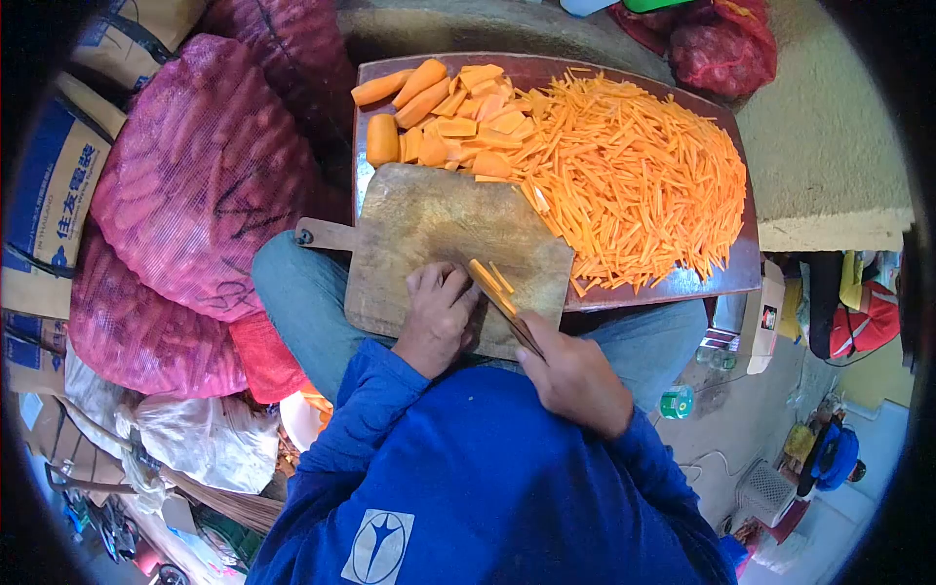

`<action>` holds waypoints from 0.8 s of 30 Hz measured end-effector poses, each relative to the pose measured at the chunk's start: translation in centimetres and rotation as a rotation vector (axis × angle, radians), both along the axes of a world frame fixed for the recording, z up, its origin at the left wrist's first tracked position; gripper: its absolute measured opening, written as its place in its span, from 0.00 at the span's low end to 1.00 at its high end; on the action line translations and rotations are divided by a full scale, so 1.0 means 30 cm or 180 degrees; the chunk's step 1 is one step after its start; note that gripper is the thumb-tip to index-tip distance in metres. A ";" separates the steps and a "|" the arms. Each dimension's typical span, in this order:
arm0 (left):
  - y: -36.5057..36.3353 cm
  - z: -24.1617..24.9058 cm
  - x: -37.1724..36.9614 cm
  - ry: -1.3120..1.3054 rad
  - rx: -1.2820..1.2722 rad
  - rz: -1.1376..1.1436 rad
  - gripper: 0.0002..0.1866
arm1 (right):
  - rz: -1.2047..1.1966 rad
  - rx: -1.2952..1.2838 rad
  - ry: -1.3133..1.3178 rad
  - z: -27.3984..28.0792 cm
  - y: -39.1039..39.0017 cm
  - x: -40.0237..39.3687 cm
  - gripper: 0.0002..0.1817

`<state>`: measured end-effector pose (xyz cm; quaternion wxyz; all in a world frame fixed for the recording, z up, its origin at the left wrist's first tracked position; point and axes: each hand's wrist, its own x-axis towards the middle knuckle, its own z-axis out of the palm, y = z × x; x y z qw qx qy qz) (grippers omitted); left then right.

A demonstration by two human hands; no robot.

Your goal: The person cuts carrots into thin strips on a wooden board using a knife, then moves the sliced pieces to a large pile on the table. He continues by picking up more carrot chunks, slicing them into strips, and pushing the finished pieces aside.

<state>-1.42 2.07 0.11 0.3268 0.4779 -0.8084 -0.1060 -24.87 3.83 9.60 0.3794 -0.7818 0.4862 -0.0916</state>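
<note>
My right hand [577,378] is wrapped around the handle of a knife [517,321], whose blade points away from me over a worn wooden cutting board [409,219]. A few cut carrot sticks [495,277] lie along the blade. Just left of the knife, my left hand [439,314] rests on the board with its fingers curled down; what they press on is hidden beneath them. Beyond the board is a big heap of carrot sticks [643,175], with carrot slices [483,127] and whole peeled carrots [422,86] to its left.
The dark red tabletop [726,281] bears the carrots and part of the board. Full red mesh sacks [200,175] crowd my left side, near cardboard boxes [49,195]. A green-labelled bottle [677,402] is on the floor at right. Another person [834,455] is far off at lower right.
</note>
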 end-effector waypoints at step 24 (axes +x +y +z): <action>0.012 -0.017 -0.016 -0.0354 0.0029 -0.0071 0.20 | 0.0108 -0.0088 -0.0164 0.004 -0.018 -0.001 0.23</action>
